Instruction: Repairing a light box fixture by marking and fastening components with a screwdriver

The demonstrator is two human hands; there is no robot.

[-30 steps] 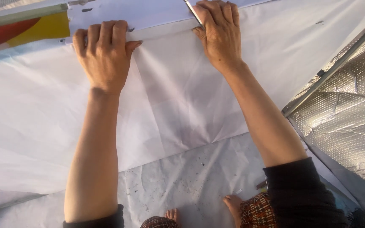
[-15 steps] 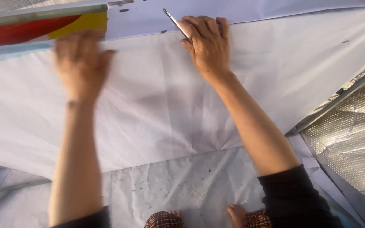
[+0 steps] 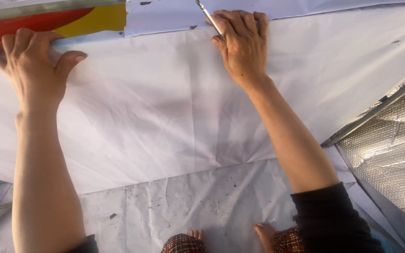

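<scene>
My left hand lies flat in the upper left of the frame, fingers spread and pressing down on the white fabric sheet just below the red and yellow panel; it grips nothing, only pins the cloth. My right hand sits at the top centre, fingers curled together around a thin metal blade whose tip points up and left, out past my index finger onto the white paper strip running along the fabric's upper edge.

The fabric fills the middle of the frame, creased and slack between my two hands, and drapes over a speckled grey ground sheet near the bottom. My bare feet show at the bottom centre. A silvery quilted insulation panel lies at the right edge, apart from my work.

To do this well I judge the cloth should be pulled taut between my hands so the blade tracks along the edge without snagging a crease. I would keep the blade low and angled away from my left fingers, which are well apart from it.
</scene>
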